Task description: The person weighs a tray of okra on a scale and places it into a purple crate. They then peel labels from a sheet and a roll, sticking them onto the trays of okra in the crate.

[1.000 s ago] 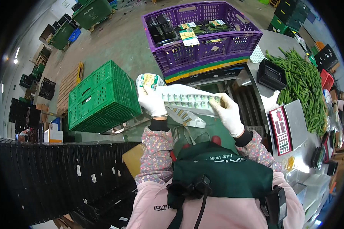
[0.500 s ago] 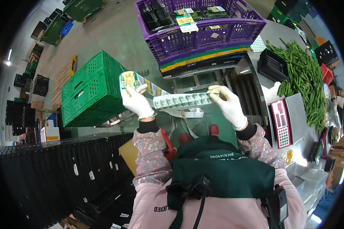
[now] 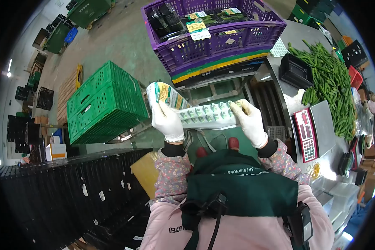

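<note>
Now left hand [image 3: 167,121], right hand [image 3: 249,121] both grip label strip [image 3: 204,113], stretched left-right, roll end left.

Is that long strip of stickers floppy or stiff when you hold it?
Probably floppy: the sticker strip bows between the left hand and right hand, and loose backing dangles below. Likely light, since fingertips alone carry it. Its rolled end might unwind.
</note>
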A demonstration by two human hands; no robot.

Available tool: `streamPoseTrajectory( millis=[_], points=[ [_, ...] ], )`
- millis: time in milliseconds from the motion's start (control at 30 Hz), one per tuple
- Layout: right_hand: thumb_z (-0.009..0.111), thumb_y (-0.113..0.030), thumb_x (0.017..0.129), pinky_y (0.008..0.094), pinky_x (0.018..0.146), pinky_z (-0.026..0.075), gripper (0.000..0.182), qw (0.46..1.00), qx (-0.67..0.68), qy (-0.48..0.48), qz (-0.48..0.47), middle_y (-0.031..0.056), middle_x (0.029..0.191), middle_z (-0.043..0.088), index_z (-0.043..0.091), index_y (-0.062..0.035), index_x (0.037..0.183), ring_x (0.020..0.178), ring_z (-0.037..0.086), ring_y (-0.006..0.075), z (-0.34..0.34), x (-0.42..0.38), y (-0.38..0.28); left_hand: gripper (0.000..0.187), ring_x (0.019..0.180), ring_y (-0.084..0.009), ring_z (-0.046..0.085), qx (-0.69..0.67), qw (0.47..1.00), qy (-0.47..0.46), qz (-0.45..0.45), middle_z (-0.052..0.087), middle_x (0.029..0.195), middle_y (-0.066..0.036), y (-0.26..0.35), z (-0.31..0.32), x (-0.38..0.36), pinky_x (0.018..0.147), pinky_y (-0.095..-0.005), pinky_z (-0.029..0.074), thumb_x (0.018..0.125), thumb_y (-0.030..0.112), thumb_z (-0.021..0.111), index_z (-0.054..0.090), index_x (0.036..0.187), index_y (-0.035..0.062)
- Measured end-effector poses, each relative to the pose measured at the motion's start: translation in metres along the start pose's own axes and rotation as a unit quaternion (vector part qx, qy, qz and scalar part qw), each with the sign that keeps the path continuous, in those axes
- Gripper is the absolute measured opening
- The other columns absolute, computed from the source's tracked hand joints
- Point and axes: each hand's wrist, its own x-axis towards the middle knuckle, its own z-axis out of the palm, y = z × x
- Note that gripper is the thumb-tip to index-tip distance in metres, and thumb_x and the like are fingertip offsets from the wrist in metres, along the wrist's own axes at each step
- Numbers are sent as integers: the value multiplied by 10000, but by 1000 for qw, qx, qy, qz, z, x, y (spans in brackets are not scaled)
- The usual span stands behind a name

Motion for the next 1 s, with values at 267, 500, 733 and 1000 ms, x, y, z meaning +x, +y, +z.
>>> streamPoseTrajectory(
  millis=[267, 500, 733, 1000],
  points=[
    [657, -162, 963, 223, 634, 418, 208, 999, -6, 39, -32, 18, 744, 604, 659, 42, 922, 714, 480, 43, -5, -11, -2, 238, 838, -112, 614, -194, 973, 82, -95, 682, 984, -106, 13, 17, 11, 734, -284, 510, 1039, 69, 468, 615, 1154, -78],
    [728, -197, 887, 291, 906, 500, 485, 990, -104, -19, -93, 105, 1157, 642, 556, -66, 1321, 1036, 621, 173, -33, 9, -7, 196, 742, -148, 601, -81, 991, 105, 25, 680, 897, -96, 10, 14, 17, 692, -306, 501, 1013, 63, 535, 644, 1113, -65],
    [695, -99, 826, 354, 797, 537, 437, 834, -417, -165, -320, 77, 1085, 629, 622, -130, 1255, 984, 631, 279, -27, 16, -40, 267, 848, -195, 686, -61, 988, 47, 135, 717, 1037, -146, 25, 17, 15, 764, -319, 541, 979, -4, 542, 645, 1223, -44],
    [619, -142, 845, 346, 674, 550, 366, 809, -427, -185, -358, 69, 975, 622, 623, -107, 1209, 838, 640, 247, -24, 1, -29, 313, 927, -183, 686, -110, 992, 37, 55, 707, 1115, -134, 17, 26, 16, 837, -320, 550, 999, 0, 486, 594, 1286, -60]
  ],
)
